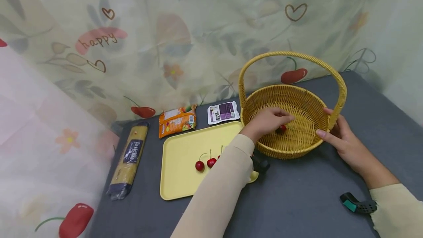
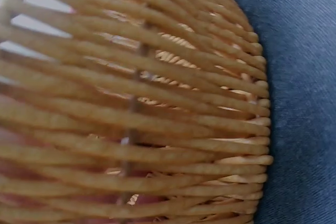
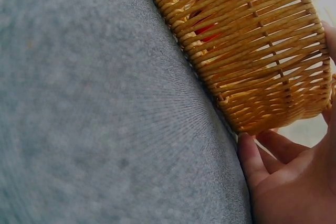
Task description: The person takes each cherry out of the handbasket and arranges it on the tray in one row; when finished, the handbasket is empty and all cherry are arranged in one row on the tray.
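A yellow wicker basket [image 1: 304,113] with a tall hoop handle stands on the grey cloth. My left hand [image 1: 266,122] reaches over its near-left rim, fingers loosely extended above the basket floor. Just below them shows a dark red cherry [image 1: 281,129], partly covered by the hand; a red patch also shows through the weave in the right wrist view. My right hand [image 1: 345,144] grips the basket's right side by the handle base, its fingertips against the wall in the right wrist view. Several stemmed cherries [image 1: 199,166] lie on a pale yellow tray [image 1: 178,146], partly hidden by the left sleeve.
Behind the tray lie an orange snack bag [image 1: 177,121] and a white and purple packet [image 1: 223,112]. A long pasta pack [image 1: 129,160] lies left of the tray. A patterned curtain [image 1: 198,47] hangs at the table's back edge. Both wrists wear black bands [image 1: 358,203].
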Available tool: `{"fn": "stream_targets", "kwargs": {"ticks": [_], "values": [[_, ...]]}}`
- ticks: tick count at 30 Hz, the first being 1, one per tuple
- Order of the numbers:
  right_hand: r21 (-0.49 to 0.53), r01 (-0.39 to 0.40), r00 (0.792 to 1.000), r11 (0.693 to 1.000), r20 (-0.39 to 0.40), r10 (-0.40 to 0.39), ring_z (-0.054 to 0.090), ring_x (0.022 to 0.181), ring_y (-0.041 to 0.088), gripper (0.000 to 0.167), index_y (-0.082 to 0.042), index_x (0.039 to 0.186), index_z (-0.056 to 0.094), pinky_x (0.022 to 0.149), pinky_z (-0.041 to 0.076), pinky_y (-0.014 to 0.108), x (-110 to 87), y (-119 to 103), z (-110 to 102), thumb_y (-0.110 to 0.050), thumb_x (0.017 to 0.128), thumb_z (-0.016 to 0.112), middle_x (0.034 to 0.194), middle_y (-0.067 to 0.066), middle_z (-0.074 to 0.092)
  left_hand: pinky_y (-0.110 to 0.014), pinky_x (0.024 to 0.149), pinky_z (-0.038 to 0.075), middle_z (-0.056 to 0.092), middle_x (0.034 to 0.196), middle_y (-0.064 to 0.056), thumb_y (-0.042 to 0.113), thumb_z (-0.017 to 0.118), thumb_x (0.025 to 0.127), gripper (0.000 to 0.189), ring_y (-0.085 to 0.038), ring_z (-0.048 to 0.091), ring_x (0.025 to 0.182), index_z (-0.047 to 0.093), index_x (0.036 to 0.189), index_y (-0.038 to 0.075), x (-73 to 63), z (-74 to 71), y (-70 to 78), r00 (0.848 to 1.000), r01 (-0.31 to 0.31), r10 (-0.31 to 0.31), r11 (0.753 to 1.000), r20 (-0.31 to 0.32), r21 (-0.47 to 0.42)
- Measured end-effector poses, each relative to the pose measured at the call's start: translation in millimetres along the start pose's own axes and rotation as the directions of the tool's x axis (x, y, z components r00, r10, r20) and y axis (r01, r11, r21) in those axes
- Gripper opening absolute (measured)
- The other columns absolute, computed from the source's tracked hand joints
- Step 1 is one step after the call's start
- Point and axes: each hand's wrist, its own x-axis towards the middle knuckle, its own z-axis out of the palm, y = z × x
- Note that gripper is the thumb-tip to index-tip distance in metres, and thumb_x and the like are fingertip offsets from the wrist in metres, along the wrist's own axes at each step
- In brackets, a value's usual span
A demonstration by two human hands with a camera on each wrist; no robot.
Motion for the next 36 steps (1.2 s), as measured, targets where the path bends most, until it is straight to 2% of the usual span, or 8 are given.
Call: {"fn": "stream_targets", "kwargs": {"ticks": [2,4,8,14,19,24,30,36], "values": [[-0.004,-0.005,1.000,1.000,0.000,0.005,0.044,0.130,0.004,0.076,-0.021,0.175,0.009,0.095,0.036,0.011,-0.1,-1,-1,-0.005,0.114,0.053,0.158,0.034,0.030,-0.027,0.084,0.053,0.074,0.105,0.004,0.023,0.078,0.104,0.026,-0.011,0.066,0.096,0.079,0.128,0.012,1.9,2.7,-0.2,0.999,-0.026,0.024,0.997,0.026,0.078],[-0.005,-0.009,1.000,1.000,0.002,0.009,0.044,0.130,0.004,0.077,-0.021,0.175,0.009,0.094,0.036,0.011,0.0,-1,-1,-0.006,0.115,0.054,0.159,0.034,0.030,-0.023,0.082,0.052,0.074,0.103,0.004,0.009,0.080,0.100,0.027,-0.009,0.065,0.095,0.080,0.127,0.011,3.9,5.3,-0.3,0.999,-0.038,0.034,0.988,0.030,0.147],[-0.001,-0.010,1.000,1.000,0.003,0.010,0.044,0.130,0.004,0.077,-0.022,0.175,0.009,0.094,0.037,0.011,0.5,-1,-2,-0.005,0.114,0.053,0.158,0.033,0.030,-0.021,0.082,0.049,0.071,0.102,0.006,0.003,0.080,0.097,0.029,-0.008,0.062,0.094,0.080,0.125,0.012,6.1,8.6,1.2,0.999,-0.044,0.046,0.972,0.000,0.230],[0.002,-0.014,1.000,1.000,0.006,0.014,0.042,0.133,0.004,0.076,-0.022,0.175,0.009,0.095,0.036,0.010,0.5,-1,-2,-0.005,0.115,0.053,0.160,0.035,0.027,-0.022,0.079,0.051,0.069,0.103,0.009,0.010,0.078,0.102,0.028,-0.009,0.063,0.093,0.078,0.130,0.014,7.2,9.2,1.5,0.994,-0.087,0.096,0.982,-0.043,0.166],[0.001,-0.025,1.000,1.000,0.009,0.025,0.041,0.135,0.005,0.076,-0.023,0.175,0.009,0.096,0.035,0.010,0.5,-2,-2,-0.007,0.115,0.053,0.163,0.037,0.023,-0.024,0.081,0.051,0.066,0.106,0.009,0.010,0.079,0.102,0.024,-0.010,0.061,0.097,0.078,0.126,0.013,7.1,8.7,2.1,0.988,-0.134,0.141,0.986,-0.065,0.096],[0.000,-0.020,1.000,1.000,0.004,0.020,0.041,0.134,0.005,0.076,-0.022,0.175,0.010,0.096,0.035,0.010,1.0,-2,-3,-0.006,0.115,0.053,0.163,0.037,0.024,-0.021,0.084,0.049,0.062,0.112,0.009,0.012,0.080,0.101,0.023,-0.008,0.057,0.102,0.080,0.124,0.012,6.9,8.0,4.2,0.983,-0.161,0.169,0.981,-0.073,0.111],[0.011,-0.020,1.000,1.000,0.007,0.020,0.043,0.132,0.003,0.076,-0.022,0.175,0.009,0.095,0.036,0.011,0.6,-1,-2,-0.006,0.115,0.053,0.162,0.037,0.026,-0.019,0.080,0.052,0.061,0.113,0.009,0.017,0.080,0.102,0.024,-0.008,0.059,0.099,0.081,0.126,0.013,1.8,5.0,5.4,0.973,-0.189,0.202,0.976,-0.114,0.110],[0.004,-0.016,1.000,1.000,0.002,0.016,0.043,0.131,0.002,0.076,-0.022,0.174,0.010,0.095,0.036,0.010,0.3,-1,-1,-0.006,0.115,0.054,0.161,0.035,0.027,-0.023,0.075,0.055,0.066,0.109,0.010,0.020,0.079,0.103,0.022,-0.010,0.063,0.093,0.080,0.124,0.014,-4.3,2.5,4.0,0.959,-0.220,0.216,0.976,-0.183,-0.001]]}}
